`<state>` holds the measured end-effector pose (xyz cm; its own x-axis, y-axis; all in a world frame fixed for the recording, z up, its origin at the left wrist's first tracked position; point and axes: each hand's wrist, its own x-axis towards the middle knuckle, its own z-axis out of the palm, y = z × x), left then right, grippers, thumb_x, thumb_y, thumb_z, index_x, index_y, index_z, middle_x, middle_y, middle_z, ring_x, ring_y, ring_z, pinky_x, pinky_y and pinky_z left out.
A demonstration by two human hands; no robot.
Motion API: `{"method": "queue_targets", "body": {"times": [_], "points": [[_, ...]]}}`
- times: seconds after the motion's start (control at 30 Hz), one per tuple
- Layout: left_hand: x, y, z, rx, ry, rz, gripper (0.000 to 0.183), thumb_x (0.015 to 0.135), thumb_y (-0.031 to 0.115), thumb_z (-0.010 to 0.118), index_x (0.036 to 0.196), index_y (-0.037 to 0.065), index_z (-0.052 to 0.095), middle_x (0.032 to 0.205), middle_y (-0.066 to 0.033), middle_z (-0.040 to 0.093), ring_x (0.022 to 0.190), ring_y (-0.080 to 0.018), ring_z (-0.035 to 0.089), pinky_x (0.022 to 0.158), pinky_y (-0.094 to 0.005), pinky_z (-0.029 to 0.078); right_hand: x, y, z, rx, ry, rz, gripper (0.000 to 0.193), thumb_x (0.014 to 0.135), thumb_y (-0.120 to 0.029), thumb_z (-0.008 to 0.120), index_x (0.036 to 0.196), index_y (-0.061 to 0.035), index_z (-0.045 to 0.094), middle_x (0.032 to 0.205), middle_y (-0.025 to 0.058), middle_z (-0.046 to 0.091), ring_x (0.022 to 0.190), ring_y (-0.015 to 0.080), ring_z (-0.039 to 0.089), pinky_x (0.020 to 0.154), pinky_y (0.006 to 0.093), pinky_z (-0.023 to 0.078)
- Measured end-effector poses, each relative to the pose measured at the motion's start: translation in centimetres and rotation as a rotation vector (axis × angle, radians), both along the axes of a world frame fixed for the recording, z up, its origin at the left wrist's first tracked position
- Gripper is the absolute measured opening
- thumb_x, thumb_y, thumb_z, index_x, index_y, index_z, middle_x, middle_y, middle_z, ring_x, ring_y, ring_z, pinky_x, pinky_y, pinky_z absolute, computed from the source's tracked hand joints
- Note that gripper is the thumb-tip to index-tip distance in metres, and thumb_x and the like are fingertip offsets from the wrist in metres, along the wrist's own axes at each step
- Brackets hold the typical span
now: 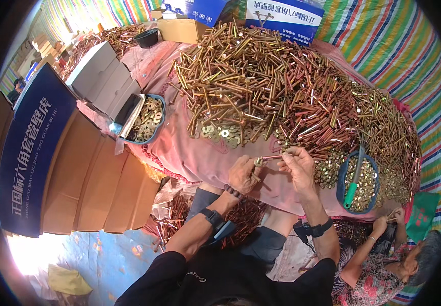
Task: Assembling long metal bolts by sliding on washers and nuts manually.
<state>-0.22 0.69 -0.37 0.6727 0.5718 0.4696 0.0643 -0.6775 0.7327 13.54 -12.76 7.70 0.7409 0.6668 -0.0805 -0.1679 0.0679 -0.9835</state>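
Note:
In front of me, over the pink cloth [179, 158], both hands meet at one anchor bolt [271, 157]. Its reddish shaft runs between them, with a pale round washer or nut at its left end. My left hand [243, 173] is closed around that end, and another brassy bolt end pokes out below its fingers. My right hand [298, 166] pinches the other end between thumb and fingertips. Just beyond lies a big heap of brassy and reddish bolts [241, 71], with loose washers [220, 133] along its near edge.
A blue basket of nuts [344, 196] with a green-handled tool [351, 194] stands at right. At left are a blue basket of washers [163, 115] and stacked cartons [72, 173]. More bolts [243, 219] lie below the cloth. A co-worker [383, 260] handles pieces at lower right.

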Motion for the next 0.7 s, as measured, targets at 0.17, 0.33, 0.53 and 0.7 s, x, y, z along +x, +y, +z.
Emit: {"method": "queue_targets", "body": {"times": [0.17,0.33,0.53,0.7], "points": [[0.1,0.4,-0.7,0.067,-0.068,-0.001,0.015,0.094,0.024,0.067,0.104,0.013,0.071,0.082,-0.0089,0.052,0.077,-0.0314,0.058,0.065,-0.0426,0.048,-0.6,-1.1,-0.2,-0.152,-0.203,0.068,0.022,0.095,-0.014,0.074,0.110,0.0004,0.065,0.091,0.0079,0.072,0.080,0.0136,0.070,0.070,0.0256,0.058],[0.2,0.5,-1.0,0.061,-0.087,0.003,0.017,0.092,0.024,0.068,0.104,0.012,0.070,0.083,-0.0086,0.053,0.078,-0.0318,0.058,0.065,-0.0437,0.048,-2.4,-1.3,0.8,-0.464,-0.565,0.282,0.041,0.088,-0.008,0.077,0.126,0.0008,0.065,0.096,0.0097,0.076,0.083,0.0146,0.071,0.072,0.0288,0.056],[0.3,0.4,-0.8,0.037,-0.073,-0.019,0.019,0.091,0.024,0.069,0.106,0.013,0.070,0.085,-0.0086,0.054,0.079,-0.0317,0.059,0.065,-0.0443,0.048,-3.5,-1.5,-0.2,-0.425,-0.798,0.321,0.053,0.086,-0.007,0.075,0.137,-0.0071,0.059,0.099,0.0192,0.073,0.088,0.0304,0.074,0.076,0.0393,0.058],[0.0,0.4,-0.1,0.065,-0.051,0.000,0.020,0.091,0.023,0.069,0.108,0.013,0.070,0.085,-0.0087,0.054,0.080,-0.0316,0.059,0.065,-0.0439,0.048,-3.6,-1.4,1.1,-0.365,-0.763,0.298,0.054,0.087,-0.003,0.073,0.138,-0.0068,0.057,0.097,0.0184,0.073,0.088,0.0317,0.073,0.076,0.0407,0.058]]}}
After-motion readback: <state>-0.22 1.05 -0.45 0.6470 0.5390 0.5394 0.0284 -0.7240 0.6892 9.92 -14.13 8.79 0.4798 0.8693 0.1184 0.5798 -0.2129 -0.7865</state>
